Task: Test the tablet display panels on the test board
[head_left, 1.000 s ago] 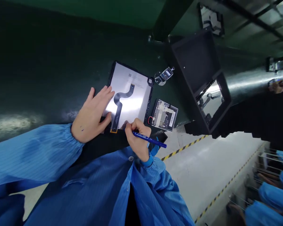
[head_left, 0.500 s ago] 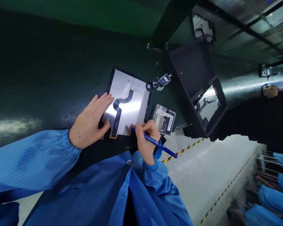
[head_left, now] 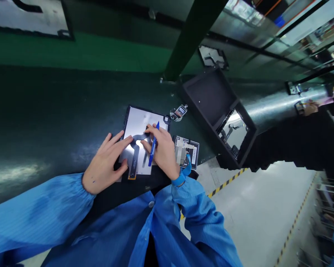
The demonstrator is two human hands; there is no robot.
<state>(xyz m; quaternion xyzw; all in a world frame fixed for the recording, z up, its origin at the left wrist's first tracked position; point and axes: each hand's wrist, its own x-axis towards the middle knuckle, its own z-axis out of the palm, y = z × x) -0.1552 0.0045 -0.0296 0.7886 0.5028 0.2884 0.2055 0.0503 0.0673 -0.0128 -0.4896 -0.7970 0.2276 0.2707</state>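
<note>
A silver panel in a black frame lies on the dark green bench, with a black flex cable running down its back. My left hand rests flat on the panel's left edge, fingers spread, its fingertips near the cable's bend. My right hand lies over the panel's right half with a blue pen tucked between its fingers. Its fingertips press on the cable's upper part.
A small circuit board on a black card lies right of the panel. A clear tape roll sits above it. A black open tray with metal parts stands further right. Yellow-black floor tape runs below the bench edge.
My right hand has moved from the panel's lower edge up onto its middle, and the pen now points up the panel. My left hand has stayed on the panel's left edge.
</note>
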